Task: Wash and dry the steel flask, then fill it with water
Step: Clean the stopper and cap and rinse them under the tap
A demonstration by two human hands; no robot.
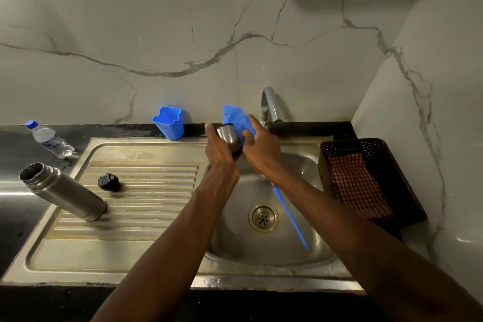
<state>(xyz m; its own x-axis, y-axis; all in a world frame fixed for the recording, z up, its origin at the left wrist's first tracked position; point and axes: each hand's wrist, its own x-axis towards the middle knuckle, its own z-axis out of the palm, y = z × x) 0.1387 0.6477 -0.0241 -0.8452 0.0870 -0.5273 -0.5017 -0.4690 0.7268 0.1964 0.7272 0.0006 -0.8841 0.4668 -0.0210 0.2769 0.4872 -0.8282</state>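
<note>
There is one open steel flask (65,191), one small steel cup (228,136), one round black lid (108,181), one clear plastic bottle with blue cap (51,140), one blue plastic holder (168,123), one blue scrubbing cloth (239,119), one thin blue brush handle (290,217), one dark perforated basket (366,146) and one red checked cloth (358,185).

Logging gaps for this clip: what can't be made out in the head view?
Head view:
Most of the steel cup: covered by the left hand and the blue scrubber in the right hand.
Outlet of the tap: partly behind the right hand; water flow cannot be told.
Upper end of the blue stick: under the right wrist.
Label on the bottle: too small to read.
</note>
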